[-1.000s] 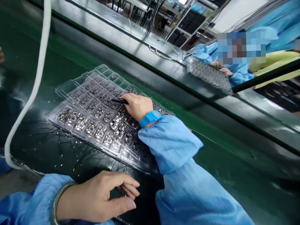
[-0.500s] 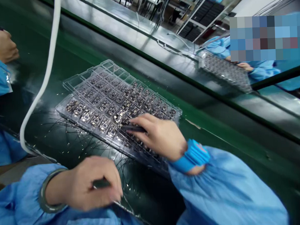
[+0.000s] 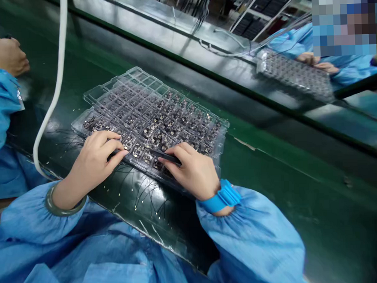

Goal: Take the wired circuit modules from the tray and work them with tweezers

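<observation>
Here's the right hand (image 3: 194, 170), thumb and fingers closed around a slim black tool (image 3: 166, 156), its rear end lost inside the grip and its tip hard to pick out against the small circuit boards (image 3: 178, 121). Over to the left hand (image 3: 96, 155): fingers curled, tips at the near edge of the clear tray (image 3: 78, 120), and whether anything is pinched there, I can't tell! That hand covers part of the front row, while the right one hides boards towards the near right corner. The tray lies aslant on the green desk (image 3: 263, 167), right in front of the person, a second clear sheet (image 3: 139, 77) overlapping its far left part, so the boards beneath show only dimly.

Thin black wires (image 3: 150, 192) fan out along the near edge, some running under the left hand. A white cable (image 3: 58, 80) curves down on the left, between the tray and a co-worker's hand (image 3: 6, 55), cut off by the frame. Across the dark rail, another filled tray (image 3: 294, 74) sits before a second co-worker, partly masked by a pixelated patch; the rack (image 3: 255, 15) behind is cropped at the top.
</observation>
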Motion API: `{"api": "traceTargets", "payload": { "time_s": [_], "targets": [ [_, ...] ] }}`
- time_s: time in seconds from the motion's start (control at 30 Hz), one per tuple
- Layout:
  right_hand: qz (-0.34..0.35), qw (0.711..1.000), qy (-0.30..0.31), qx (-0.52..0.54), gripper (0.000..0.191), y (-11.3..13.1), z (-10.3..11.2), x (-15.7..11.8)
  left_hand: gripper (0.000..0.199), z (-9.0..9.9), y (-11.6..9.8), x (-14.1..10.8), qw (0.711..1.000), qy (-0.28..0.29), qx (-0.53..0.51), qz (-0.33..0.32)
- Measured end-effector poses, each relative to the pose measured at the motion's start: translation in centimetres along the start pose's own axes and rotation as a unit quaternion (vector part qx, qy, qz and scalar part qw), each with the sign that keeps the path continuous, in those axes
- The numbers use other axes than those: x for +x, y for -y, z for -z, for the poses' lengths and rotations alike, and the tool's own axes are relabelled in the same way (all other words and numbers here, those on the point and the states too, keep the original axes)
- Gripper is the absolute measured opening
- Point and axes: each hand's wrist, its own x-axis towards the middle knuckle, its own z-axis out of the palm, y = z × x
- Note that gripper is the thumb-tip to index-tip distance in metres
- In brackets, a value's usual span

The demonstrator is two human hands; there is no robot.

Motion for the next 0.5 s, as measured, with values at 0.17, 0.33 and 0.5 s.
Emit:
{"api": "traceTargets", "payload": {
  "time_s": [0.17,0.33,0.5],
  "targets": [
    [-0.029,0.999,-0.009,-0.039,0.021,0.2,-0.3,-0.9,0.019,-0.2,-1.5,-0.4,0.997,0.047,0.025,-0.049],
    [-0.029,0.998,-0.011,-0.049,0.04,0.1,0.0,-1.5,0.027,-1.5,-2.4,-1.2,0.997,0.043,0.034,-0.052],
    [-0.004,0.999,-0.026,-0.027,0.051,-0.3,-0.1,0.1,0.017,-2.5,-2.8,-1.5,0.998,0.027,0.036,-0.042]
  ]
}}
